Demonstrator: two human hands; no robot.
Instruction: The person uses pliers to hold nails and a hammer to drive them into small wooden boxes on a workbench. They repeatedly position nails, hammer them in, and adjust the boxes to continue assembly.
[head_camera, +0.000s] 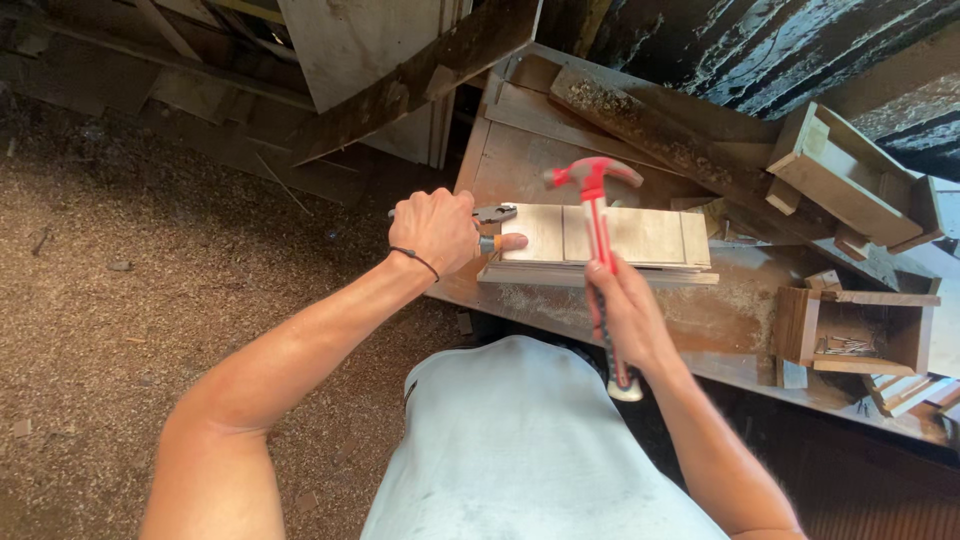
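My right hand (628, 312) grips the handle of a red claw hammer (594, 190), whose head is raised over a stack of pale wooden boards (640, 238) on the workbench (720, 320). At the boards' left end, my left hand (437, 228) is closed around pliers (495, 214) with dark jaws, and its thumb presses on the top board. A thin dark band circles my left wrist.
A small open wooden box (862, 335) holding several nails sits right of the boards. A larger wooden box (850, 180) and scrap planks lie at the back right. Sawdust covers the floor (150, 300) on the left, with boards leaning beyond it.
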